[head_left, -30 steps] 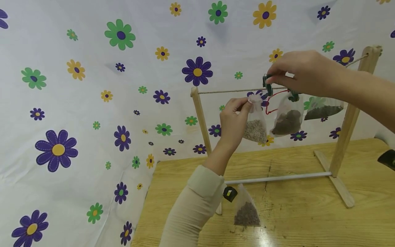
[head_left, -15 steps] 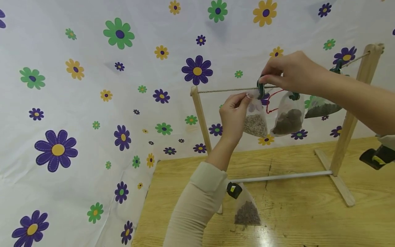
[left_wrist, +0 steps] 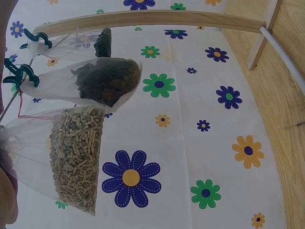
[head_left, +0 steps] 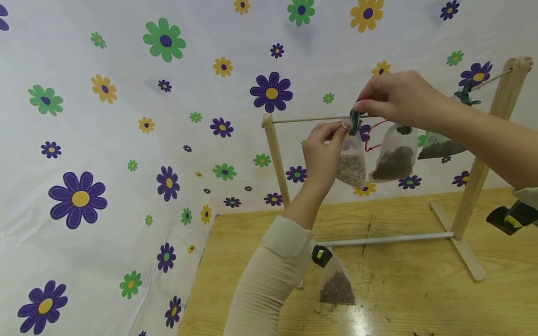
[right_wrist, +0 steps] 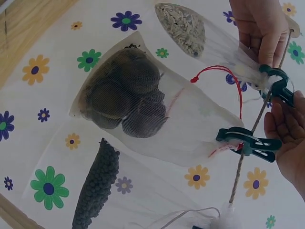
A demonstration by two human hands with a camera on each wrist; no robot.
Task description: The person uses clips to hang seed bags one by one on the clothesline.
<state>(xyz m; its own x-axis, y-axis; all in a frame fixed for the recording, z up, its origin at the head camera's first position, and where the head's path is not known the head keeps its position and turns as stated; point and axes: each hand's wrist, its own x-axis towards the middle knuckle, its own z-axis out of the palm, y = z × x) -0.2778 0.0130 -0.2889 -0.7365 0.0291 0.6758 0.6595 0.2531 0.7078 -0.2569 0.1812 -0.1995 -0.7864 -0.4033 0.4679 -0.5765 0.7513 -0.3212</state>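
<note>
My left hand [head_left: 321, 156] pinches the gathered neck of a sheer mesh bag of pale pellets [left_wrist: 78, 155] up at the rope [head_left: 311, 119]. With fingers and thumb, my right hand [head_left: 405, 100] grips a dark green spring clip [right_wrist: 279, 86], which straddles the rope at the bag's neck. Beside it hangs a mesh bag of dark round pieces [right_wrist: 126, 93] with a red drawstring, held by another green clip [right_wrist: 248, 143]. Further along is a mesh bag of small black grains [right_wrist: 97, 183], its top partly behind my right forearm in the head view.
The rope runs between two wooden posts [head_left: 489, 144] joined low down by a white bar [head_left: 391, 239]. On the wooden table [head_left: 399, 289], in front of the bar, sits a mesh bag of brown bits [head_left: 337, 287]. Behind everything is a flower-print sheet [head_left: 126, 140].
My right hand has brought the green clip slightly left and down onto the rope and bag neck. My left hand has lifted the pellet bag's neck to the rope.
</note>
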